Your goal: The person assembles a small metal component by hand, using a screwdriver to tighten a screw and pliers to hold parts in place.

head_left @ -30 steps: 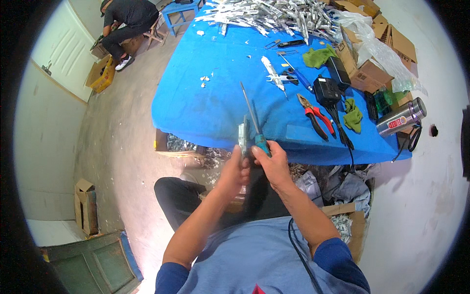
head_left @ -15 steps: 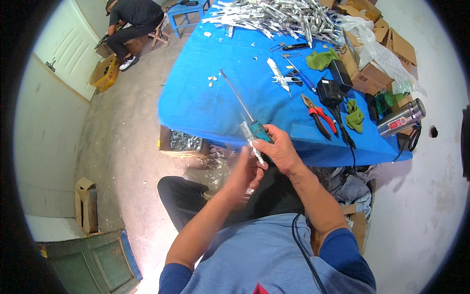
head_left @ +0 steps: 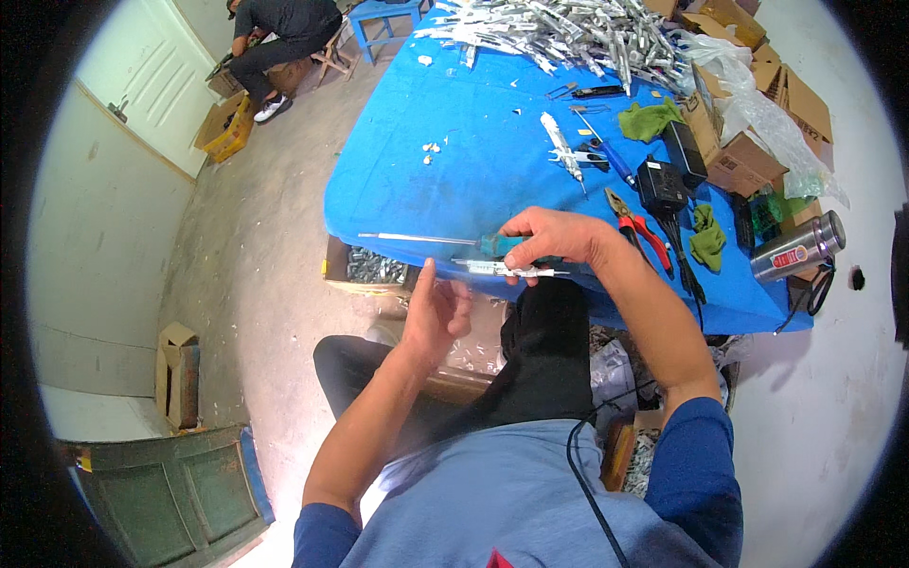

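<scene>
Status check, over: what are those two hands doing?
Right hand: gripping screwdriver and slim pale part together. Left hand: open, apparently empty, near part. Pliers off right, on blue table.

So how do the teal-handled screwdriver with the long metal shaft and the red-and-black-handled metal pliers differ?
The teal-handled screwdriver is in the right hand, while the red-and-black-handled metal pliers lie on the blue cloth. The screwdriver has one handle and a straight shaft; the pliers have two handles. The screwdriver points left; the pliers' nose points away from the person. Both have metal working ends.
</scene>
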### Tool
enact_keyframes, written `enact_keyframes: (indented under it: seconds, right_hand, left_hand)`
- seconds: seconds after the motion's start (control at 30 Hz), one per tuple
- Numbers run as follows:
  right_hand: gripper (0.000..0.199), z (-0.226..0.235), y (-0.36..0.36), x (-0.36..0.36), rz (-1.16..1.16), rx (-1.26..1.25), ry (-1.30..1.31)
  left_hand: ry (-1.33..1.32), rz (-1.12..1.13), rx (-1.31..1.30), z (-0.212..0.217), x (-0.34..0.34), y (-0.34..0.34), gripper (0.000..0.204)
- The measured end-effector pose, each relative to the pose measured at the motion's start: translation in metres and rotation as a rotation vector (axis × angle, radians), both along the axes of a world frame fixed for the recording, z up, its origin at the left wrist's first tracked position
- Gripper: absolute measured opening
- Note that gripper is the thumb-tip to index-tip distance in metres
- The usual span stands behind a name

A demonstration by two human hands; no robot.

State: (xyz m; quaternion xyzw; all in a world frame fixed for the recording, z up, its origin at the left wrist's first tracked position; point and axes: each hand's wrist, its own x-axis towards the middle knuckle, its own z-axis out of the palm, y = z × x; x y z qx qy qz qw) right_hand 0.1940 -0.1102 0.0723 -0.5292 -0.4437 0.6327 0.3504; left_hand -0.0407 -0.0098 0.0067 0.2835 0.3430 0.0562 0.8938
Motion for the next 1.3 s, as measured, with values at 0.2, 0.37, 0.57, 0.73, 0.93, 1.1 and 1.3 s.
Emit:
enact_keyframes:
  seconds: [0.2,0.37,0.57,0.73,0.93,1.1,1.3]
  right_hand:
    - [0.040,0.019,0.028,0.014,0.199,-0.015,-0.136]
    - [0.035,0.014,0.044,0.029,0.250,-0.024,-0.271]
    - [0.033,0.005,0.058,0.043,0.016,0.142,-0.604]
    - [0.027,0.009,0.032,0.055,-0.383,0.243,-0.663]
    - [0.042,0.042,-0.075,0.011,-0.469,0.342,-0.683]
    - [0.045,0.059,-0.152,-0.017,-0.496,0.164,-0.593]
    - [0.043,0.050,-0.180,-0.038,-0.554,0.046,-0.592]
  left_hand:
    - [0.046,0.041,0.003,0.012,0.024,-0.008,0.064]
    - [0.075,0.081,0.017,0.006,0.032,-0.007,0.052]
    - [0.174,0.158,0.044,-0.009,0.041,-0.012,0.043]
    - [0.134,0.118,0.040,-0.002,0.046,-0.014,0.043]
    - [0.054,0.081,-0.023,-0.001,0.038,-0.010,0.043]
    - [0.113,0.040,-0.015,-0.008,0.033,-0.009,0.043]
    - [0.088,0.049,0.009,-0.002,0.035,-0.015,0.041]
